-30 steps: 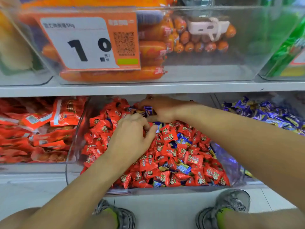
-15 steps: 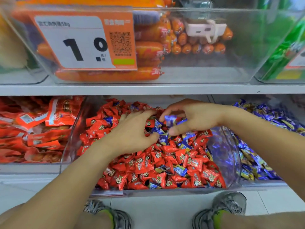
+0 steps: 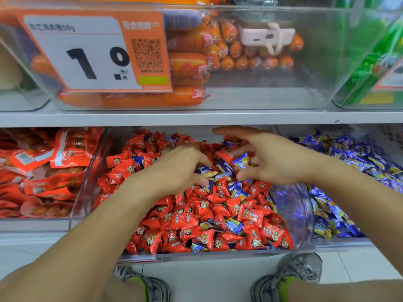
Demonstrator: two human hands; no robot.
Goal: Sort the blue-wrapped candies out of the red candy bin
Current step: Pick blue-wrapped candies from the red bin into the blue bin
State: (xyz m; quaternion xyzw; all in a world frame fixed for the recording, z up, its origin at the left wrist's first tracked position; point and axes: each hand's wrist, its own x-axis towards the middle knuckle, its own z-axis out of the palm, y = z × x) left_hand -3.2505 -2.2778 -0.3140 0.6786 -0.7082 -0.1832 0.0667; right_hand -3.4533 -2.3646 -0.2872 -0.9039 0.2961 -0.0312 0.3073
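The clear red candy bin (image 3: pixel 293 205) on the lower shelf is heaped with red candies (image 3: pixel 196 216), with blue-wrapped candies (image 3: pixel 234 225) scattered among them. My left hand (image 3: pixel 178 168) lies on the middle of the heap. Its fingers and thumb curl round a small cluster of blue candies (image 3: pixel 207 172). Just to the right, my right hand (image 3: pixel 274 160) hovers over the heap and holds one blue candy (image 3: pixel 241 163) in its bent fingers, index finger stretched out. More blue candies (image 3: pixel 224 171) lie between the two hands.
A bin of blue candies (image 3: pixel 349 171) adjoins on the right, and a bin of orange snack packs (image 3: pixel 43 171) on the left. The shelf edge (image 3: pixel 196 117) above carries a bin of sausages (image 3: pixel 189 62) with a price tag (image 3: pixel 96 51). My shoes (image 3: pixel 287 277) stand on the floor below.
My right hand has opened wider and now holds a single blue candy. My left hand has curled its fingers down onto the blue candies between the hands. The camera has moved closer.
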